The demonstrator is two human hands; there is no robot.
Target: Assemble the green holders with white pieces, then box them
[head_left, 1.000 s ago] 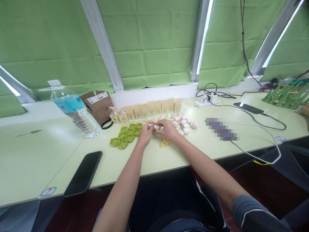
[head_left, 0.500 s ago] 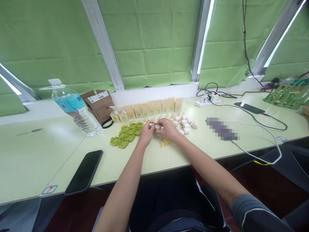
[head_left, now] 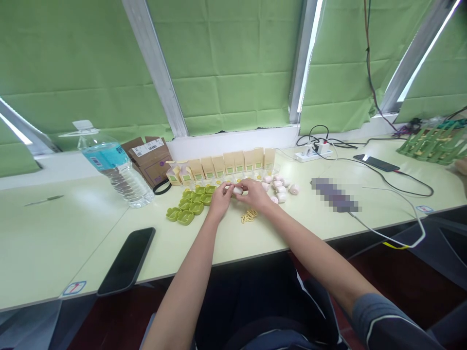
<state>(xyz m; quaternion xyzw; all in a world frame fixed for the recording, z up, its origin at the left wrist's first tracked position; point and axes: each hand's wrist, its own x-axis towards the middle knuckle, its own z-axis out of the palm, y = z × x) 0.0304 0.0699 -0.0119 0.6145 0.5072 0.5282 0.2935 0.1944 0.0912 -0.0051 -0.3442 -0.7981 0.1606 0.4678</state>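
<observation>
Between my two hands is a small whitish-pink rounded piece [head_left: 238, 190], partly covered by fingers. My right hand [head_left: 254, 193] pinches it from the right. My left hand [head_left: 221, 200] is closed at its left side, thumb and fingertips together; what lies in those tips is too small to make out. Several similar pale pink rounded pieces [head_left: 280, 188] lie just right of my right hand. Below the hands is a small heap of yellow bands [head_left: 249, 216]. Several green shaped cups [head_left: 186, 217] sit in rows left of my left hand.
A row of small cream boxes [head_left: 229, 163] stands behind my hands. Farther left are a large water bottle [head_left: 124, 180], a brown carton [head_left: 155, 167] and a black phone [head_left: 127, 260]. To the right lie a power strip [head_left: 314, 154], cables, another phone [head_left: 376, 163] and a green basket [head_left: 430, 144].
Both hands stay in nearly the same place with the pale piece between them. The piece shows slightly more clearly now; the fingers have shifted a little.
</observation>
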